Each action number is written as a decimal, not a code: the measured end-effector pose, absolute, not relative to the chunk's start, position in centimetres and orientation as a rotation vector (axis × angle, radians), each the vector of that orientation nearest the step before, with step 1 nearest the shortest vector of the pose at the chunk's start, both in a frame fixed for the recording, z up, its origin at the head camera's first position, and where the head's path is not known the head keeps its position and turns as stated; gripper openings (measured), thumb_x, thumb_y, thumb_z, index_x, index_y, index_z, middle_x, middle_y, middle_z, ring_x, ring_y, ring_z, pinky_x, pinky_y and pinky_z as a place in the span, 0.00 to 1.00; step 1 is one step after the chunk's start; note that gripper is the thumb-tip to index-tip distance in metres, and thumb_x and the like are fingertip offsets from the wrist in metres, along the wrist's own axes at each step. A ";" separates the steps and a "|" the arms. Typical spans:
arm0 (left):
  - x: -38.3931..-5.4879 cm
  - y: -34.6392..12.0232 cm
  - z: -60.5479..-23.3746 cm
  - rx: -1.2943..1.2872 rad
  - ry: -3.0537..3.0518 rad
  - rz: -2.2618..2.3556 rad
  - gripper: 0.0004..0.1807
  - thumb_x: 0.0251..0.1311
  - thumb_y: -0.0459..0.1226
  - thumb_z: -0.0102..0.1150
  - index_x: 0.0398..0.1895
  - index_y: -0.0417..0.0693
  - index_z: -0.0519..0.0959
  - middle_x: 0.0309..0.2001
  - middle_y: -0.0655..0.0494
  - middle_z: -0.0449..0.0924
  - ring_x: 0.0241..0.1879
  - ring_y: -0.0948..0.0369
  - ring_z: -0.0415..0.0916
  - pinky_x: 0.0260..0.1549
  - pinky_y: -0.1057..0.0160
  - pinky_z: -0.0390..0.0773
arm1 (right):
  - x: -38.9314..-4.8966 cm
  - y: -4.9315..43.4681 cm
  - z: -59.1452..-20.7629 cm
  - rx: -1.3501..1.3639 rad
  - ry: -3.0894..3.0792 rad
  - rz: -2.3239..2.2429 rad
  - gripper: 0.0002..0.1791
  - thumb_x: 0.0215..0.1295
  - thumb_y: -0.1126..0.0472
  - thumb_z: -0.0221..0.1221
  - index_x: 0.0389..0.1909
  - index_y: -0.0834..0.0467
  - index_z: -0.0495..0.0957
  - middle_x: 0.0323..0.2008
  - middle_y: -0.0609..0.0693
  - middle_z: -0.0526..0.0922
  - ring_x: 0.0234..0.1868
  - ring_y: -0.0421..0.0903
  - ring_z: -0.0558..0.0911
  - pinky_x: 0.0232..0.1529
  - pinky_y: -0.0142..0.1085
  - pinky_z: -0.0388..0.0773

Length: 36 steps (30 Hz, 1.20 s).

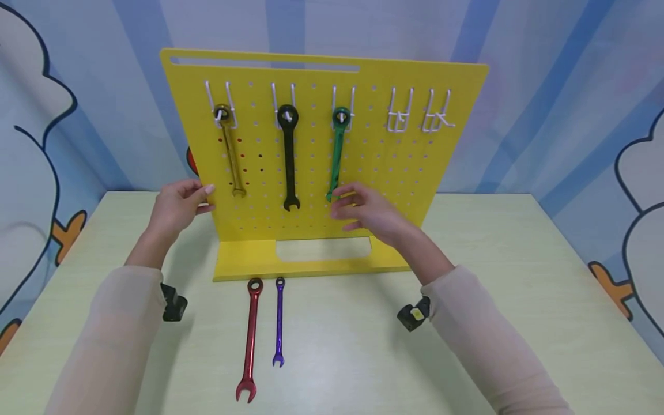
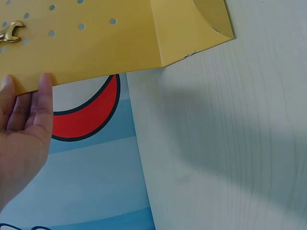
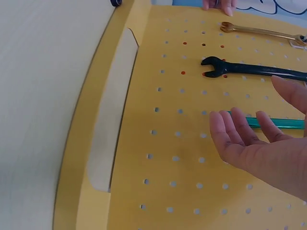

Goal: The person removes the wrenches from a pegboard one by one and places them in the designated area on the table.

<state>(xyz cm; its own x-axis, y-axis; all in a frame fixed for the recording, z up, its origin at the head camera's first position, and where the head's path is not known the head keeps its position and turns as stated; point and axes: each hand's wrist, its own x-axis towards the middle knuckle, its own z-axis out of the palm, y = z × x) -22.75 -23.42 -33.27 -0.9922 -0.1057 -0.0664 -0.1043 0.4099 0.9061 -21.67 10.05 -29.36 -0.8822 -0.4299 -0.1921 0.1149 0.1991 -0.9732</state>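
Observation:
A yellow pegboard [image 1: 321, 167] stands upright on the table, and my left hand [image 1: 178, 208] pinches its left edge, thumb in front and fingers reaching behind. A green wrench [image 1: 338, 153] hangs by its ring end from a white hook. My right hand [image 1: 370, 213] is at that wrench's lower end, fingers loosely extended and thumb apart; in the right wrist view the fingers overlap the wrench's open end. To the left hang a black wrench [image 1: 289, 158] and a gold wrench [image 1: 233, 155], each on its own hook.
Two hooks at the right, a double-wire hook [image 1: 399, 112] and its neighbour [image 1: 437, 115], carry nothing. A red wrench [image 1: 251, 340] and a smaller purple wrench [image 1: 279, 323] lie on the table [image 1: 332, 346] before the board's base. A patterned cloth backdrop [image 1: 544, 86] rises behind.

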 end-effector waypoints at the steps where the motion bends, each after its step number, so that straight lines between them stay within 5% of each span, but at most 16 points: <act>1: -23.2 -23.8 -33.9 0.208 -2.625 -1.703 0.23 0.60 0.51 0.50 0.43 0.39 0.73 0.44 0.50 0.70 0.43 0.57 0.73 0.43 0.64 0.79 | -21.7 10.1 -29.2 -0.297 2.051 -1.741 0.23 0.64 0.71 0.52 0.59 0.67 0.59 0.54 0.66 0.67 0.55 0.62 0.69 0.54 0.53 0.70; 11: -25.8 -25.8 -37.0 0.211 -2.594 -1.758 0.23 0.57 0.52 0.53 0.41 0.41 0.75 0.44 0.48 0.71 0.44 0.55 0.73 0.41 0.61 0.80 | -22.1 10.8 -27.5 -0.344 2.076 -1.878 0.24 0.63 0.71 0.54 0.59 0.65 0.59 0.55 0.62 0.67 0.48 0.51 0.74 0.52 0.51 0.71; 18: -28.7 -27.9 -41.4 0.215 -2.572 -1.677 0.30 0.48 0.62 0.52 0.43 0.49 0.75 0.46 0.53 0.71 0.45 0.58 0.74 0.36 0.69 0.80 | -22.3 10.8 -26.4 -0.348 2.064 -1.968 0.24 0.63 0.72 0.53 0.59 0.64 0.59 0.54 0.61 0.66 0.47 0.50 0.73 0.53 0.51 0.70; 24: -30.4 -28.9 -43.6 0.202 -2.546 -1.652 0.29 0.49 0.62 0.52 0.42 0.48 0.75 0.46 0.52 0.71 0.45 0.56 0.74 0.37 0.66 0.81 | -22.4 10.5 -25.8 -0.330 2.041 -2.025 0.24 0.61 0.75 0.52 0.59 0.64 0.60 0.53 0.60 0.67 0.47 0.49 0.73 0.55 0.52 0.68; 29: -30.0 -28.6 -43.1 0.184 -2.548 -1.653 0.28 0.49 0.62 0.52 0.42 0.50 0.75 0.45 0.53 0.71 0.44 0.58 0.73 0.36 0.69 0.81 | -22.6 10.3 -25.5 -0.352 2.035 -2.051 0.24 0.60 0.76 0.53 0.57 0.64 0.62 0.53 0.60 0.68 0.46 0.49 0.73 0.55 0.52 0.68; 36: -24.8 -24.8 -36.0 0.244 -2.598 -1.711 0.23 0.59 0.52 0.51 0.43 0.41 0.74 0.45 0.50 0.70 0.45 0.57 0.72 0.42 0.65 0.79 | -22.5 10.1 -24.9 -0.348 2.037 -2.053 0.26 0.59 0.76 0.54 0.58 0.63 0.61 0.54 0.59 0.68 0.46 0.49 0.73 0.54 0.51 0.69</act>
<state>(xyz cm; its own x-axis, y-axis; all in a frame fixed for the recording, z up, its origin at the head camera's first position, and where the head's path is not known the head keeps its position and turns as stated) -24.84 -24.78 -35.96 -0.9876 -0.1416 -0.0679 -0.1183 0.3866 0.9146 -22.50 10.07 -24.91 -0.9458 -0.3248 0.0078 -0.0053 -0.0087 -0.9999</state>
